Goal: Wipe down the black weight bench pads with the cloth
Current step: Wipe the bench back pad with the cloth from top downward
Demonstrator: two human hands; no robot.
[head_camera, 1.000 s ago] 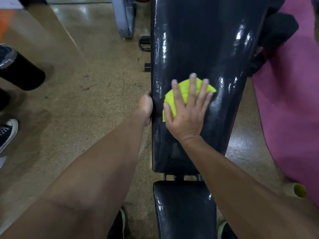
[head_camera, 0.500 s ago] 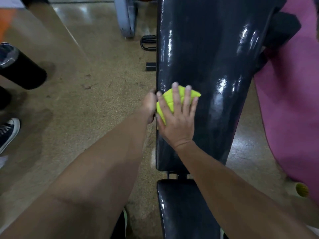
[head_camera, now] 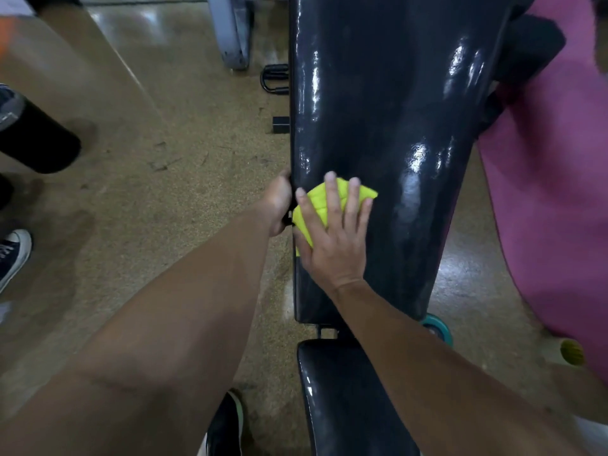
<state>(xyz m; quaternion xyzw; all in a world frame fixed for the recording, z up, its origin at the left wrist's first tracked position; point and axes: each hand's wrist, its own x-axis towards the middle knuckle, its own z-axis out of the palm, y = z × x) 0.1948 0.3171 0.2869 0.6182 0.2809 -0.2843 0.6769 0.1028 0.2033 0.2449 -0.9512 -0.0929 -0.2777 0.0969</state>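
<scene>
Cloth: I see the yellow-green cloth [head_camera: 332,205] bunched flat on the long back pad [head_camera: 388,133], close to its left edge and in the nearer half of the pad.
Right hand: my right hand [head_camera: 332,238] lies palm-down on the cloth with its fingers [head_camera: 353,205] straight and spread, pressing it onto the pad; the cloth shows between and beyond them.
Left hand: my left hand [head_camera: 279,205] is at the pad's left edge, just beside the cloth, fingers curled around the rim and grasping it; the fingertips are hidden under the pad.
Back pad: glossy black, with bright streaks of reflected light along its left side and far right.
Seat pad: the shorter black seat pad [head_camera: 345,399] sits nearer to me, apart from the back pad by a narrow gap where the frame shows.
Surroundings: speckled tan floor [head_camera: 164,199] to the left, a pink mat [head_camera: 552,192] to the right, a dark sneaker [head_camera: 13,255] at the far left edge.
</scene>
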